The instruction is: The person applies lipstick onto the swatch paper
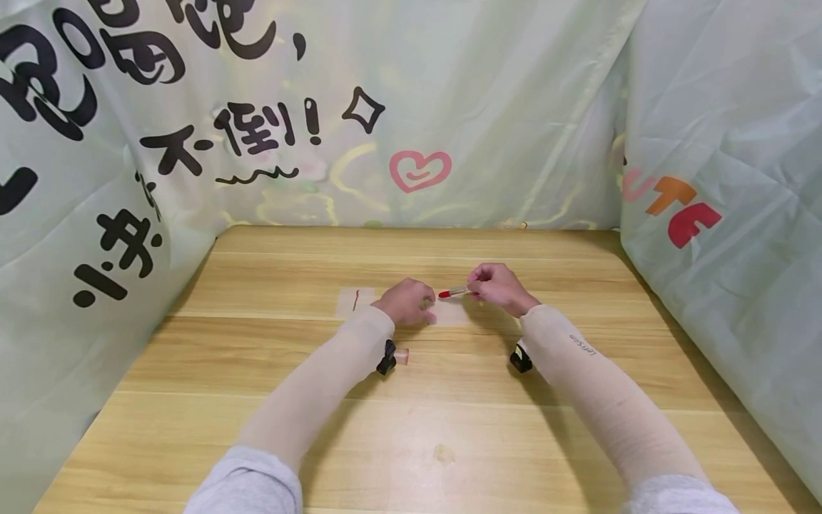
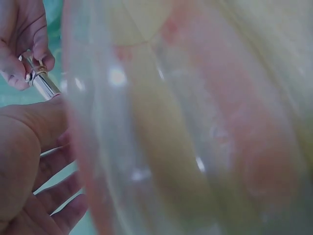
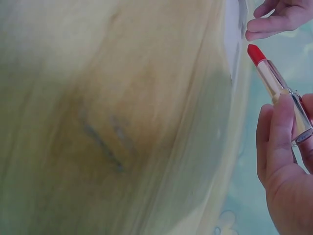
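My right hand (image 1: pixel 501 287) pinches a lipstick (image 3: pixel 275 85) between thumb and fingers. The lipstick has a bright red slanted bullet and a shiny silver and gold body, and the bullet points left toward my other hand. My left hand (image 1: pixel 406 303) reaches over the table just left of the red tip, its fingers loosely bent and apart in the left wrist view, with nothing between them. Below the lipstick lies a pale sheet of paper (image 1: pixel 452 313), partly covered by my left hand. Another pale sheet (image 1: pixel 345 300) with a dark red stroke lies to the left.
A small pinkish object (image 1: pixel 402 356) rests on the wooden table (image 1: pixel 443 414), beside the black camera (image 1: pixel 387 358) on my left wrist. Another black camera (image 1: pixel 521 359) is on my right wrist. Pale printed curtains (image 1: pixel 507 107) enclose the table's back and sides.
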Tool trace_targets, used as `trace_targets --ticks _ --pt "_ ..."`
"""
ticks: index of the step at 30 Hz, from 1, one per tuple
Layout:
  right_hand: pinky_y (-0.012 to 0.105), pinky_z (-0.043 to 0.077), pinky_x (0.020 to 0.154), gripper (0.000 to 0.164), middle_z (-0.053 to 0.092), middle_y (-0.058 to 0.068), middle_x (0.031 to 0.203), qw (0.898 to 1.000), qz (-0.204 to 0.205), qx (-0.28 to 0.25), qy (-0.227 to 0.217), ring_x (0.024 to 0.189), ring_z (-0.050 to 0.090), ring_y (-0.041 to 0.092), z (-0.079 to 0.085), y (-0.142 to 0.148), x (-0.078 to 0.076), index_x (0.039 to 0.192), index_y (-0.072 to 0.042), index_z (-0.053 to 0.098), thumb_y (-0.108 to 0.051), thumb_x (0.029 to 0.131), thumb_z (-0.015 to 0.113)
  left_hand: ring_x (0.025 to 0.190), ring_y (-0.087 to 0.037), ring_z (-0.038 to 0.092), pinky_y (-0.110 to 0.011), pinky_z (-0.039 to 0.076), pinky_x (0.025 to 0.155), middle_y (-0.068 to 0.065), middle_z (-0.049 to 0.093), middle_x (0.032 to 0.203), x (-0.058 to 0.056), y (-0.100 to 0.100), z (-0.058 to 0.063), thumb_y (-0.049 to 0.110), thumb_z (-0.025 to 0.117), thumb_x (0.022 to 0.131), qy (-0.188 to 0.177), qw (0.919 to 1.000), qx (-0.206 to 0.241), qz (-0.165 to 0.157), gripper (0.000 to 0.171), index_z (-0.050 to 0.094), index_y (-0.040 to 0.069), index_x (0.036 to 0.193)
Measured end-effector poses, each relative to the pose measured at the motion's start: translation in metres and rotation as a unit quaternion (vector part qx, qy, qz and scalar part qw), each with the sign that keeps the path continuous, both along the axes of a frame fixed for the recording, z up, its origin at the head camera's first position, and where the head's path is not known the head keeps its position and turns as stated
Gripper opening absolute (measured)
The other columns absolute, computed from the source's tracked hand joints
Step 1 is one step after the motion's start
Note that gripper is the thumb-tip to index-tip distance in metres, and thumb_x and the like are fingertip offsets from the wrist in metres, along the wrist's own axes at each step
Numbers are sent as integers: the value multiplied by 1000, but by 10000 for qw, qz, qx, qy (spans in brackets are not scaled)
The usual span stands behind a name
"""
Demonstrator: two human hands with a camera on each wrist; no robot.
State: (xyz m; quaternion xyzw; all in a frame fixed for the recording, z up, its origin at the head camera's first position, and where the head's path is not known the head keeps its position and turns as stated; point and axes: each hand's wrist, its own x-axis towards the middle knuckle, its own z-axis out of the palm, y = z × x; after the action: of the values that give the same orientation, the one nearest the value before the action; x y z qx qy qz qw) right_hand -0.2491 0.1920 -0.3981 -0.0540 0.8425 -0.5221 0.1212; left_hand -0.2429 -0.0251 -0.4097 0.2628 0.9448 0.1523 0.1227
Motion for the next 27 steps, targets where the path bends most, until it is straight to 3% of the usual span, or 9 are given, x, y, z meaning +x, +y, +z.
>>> trace_targets --ticks 8,18,27 --pt "36 52 69 13 62 20 92 9994 -71 298 164 80 61 31 -5 1 -3 101 2 60 -7 93 57 111 -18 58 -32 47 95 -3 65 122 -5 3 -5 34 75 86 73 9997 -219 -43 38 68 11 115" --pt "31 47 62 12 63 15 86 9981 -178 526 252 77 60 30 -7 -2 -3 98 0 62 -10 91 59 102 -14 58 -30 49 86 -2 65 122 -7 5 -7 33 75 86 57 9996 -279 -27 33 70 13 112" --pt "27 48 62 12 62 9 84 9966 -217 720 349 79 62 27 -7 -2 -3 97 -2 62 -10 89 61 114 -18 57 -31 48 93 -2 63 127 -5 5 -3 33 75 87 30 9989 -458 -60 39 67 13 119"
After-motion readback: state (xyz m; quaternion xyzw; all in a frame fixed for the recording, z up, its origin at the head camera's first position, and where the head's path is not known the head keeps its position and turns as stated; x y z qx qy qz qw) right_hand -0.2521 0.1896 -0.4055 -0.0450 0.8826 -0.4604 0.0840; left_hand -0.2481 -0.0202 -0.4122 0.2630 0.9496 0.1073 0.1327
